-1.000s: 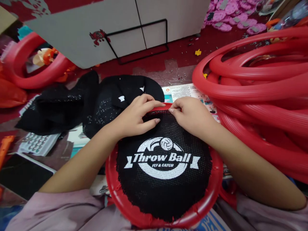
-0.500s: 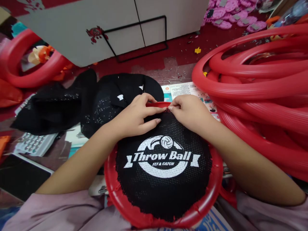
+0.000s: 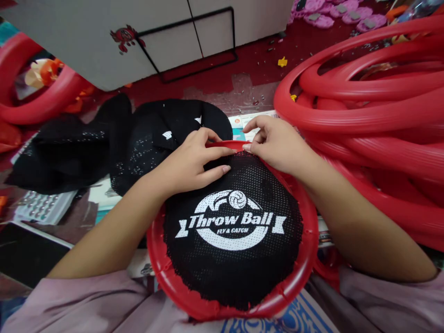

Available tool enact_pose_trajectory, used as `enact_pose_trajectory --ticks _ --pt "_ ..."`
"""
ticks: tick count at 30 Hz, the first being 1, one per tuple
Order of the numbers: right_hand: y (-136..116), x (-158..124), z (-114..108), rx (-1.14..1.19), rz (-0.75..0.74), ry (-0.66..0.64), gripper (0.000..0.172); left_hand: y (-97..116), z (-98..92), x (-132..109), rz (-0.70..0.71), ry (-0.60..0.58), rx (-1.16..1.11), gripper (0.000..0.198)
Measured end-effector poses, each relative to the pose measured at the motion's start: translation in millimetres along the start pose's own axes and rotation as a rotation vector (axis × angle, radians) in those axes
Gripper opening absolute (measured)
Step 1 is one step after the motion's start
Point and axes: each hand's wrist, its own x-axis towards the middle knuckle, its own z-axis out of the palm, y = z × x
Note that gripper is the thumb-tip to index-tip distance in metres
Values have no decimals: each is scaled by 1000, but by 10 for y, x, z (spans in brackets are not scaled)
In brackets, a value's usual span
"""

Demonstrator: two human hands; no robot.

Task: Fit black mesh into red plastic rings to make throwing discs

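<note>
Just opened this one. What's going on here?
A person has both bare hands at the far edge of a red plastic ring with black "Throw Ball" mesh across it. The left hand lies over the rim and mesh. The right hand is at the rim just beside it, thumb low and index finger raised. More black mesh pieces lie to the left, and a pile of red rings is on the right.

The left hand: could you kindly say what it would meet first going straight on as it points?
Probably the right hand, just ahead at the red ring, though depth is unclear.
</note>
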Motion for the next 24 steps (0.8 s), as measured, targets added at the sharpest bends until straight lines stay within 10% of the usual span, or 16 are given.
enact_pose_trajectory --ticks 24 --pt "132 113 57 -67 -141 -8 23 -11 2 4 -30 -22 1 41"
